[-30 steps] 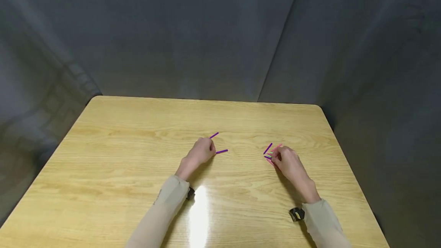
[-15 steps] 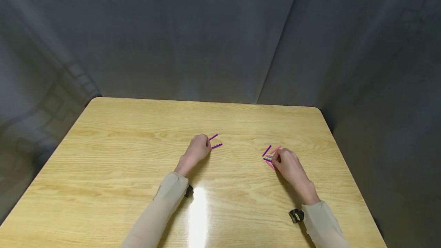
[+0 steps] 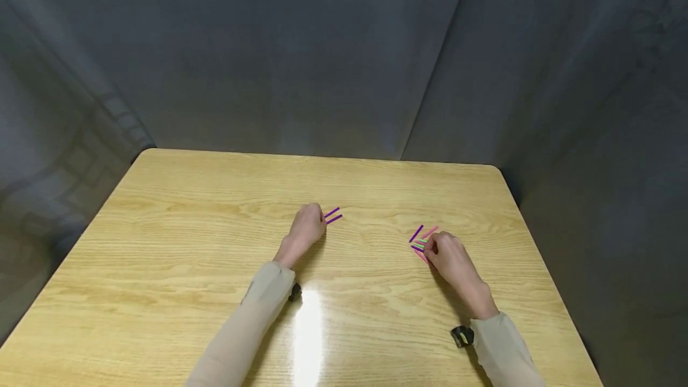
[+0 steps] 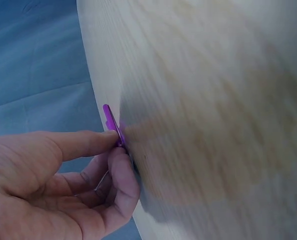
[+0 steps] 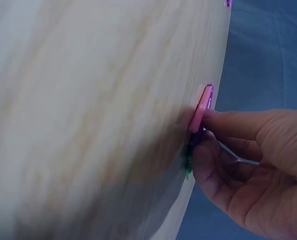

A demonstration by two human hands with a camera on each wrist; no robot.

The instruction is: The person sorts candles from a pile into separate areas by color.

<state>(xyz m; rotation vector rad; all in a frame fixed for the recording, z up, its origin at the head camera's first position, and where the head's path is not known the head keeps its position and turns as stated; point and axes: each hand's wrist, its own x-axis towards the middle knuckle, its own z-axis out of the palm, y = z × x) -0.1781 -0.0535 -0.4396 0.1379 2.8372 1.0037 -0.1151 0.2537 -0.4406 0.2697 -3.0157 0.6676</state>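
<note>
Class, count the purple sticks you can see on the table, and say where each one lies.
3: two purple sticks side by side at the left hand, one purple stick in the mixed pile at the right hand. More may be hidden under the hand.

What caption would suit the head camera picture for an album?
Left hand pinches two purple sticks; right hand holds a fan of coloured sticks on a wooden table.

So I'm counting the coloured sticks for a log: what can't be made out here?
- Head view: the near ends of the two purple sticks are hidden by the left hand.
- Head view: the mixed stick pile is too small and overlapped, partly under the right hand, to count.
- Wrist views: the table is blurred; the sticks show edge-on.
</note>
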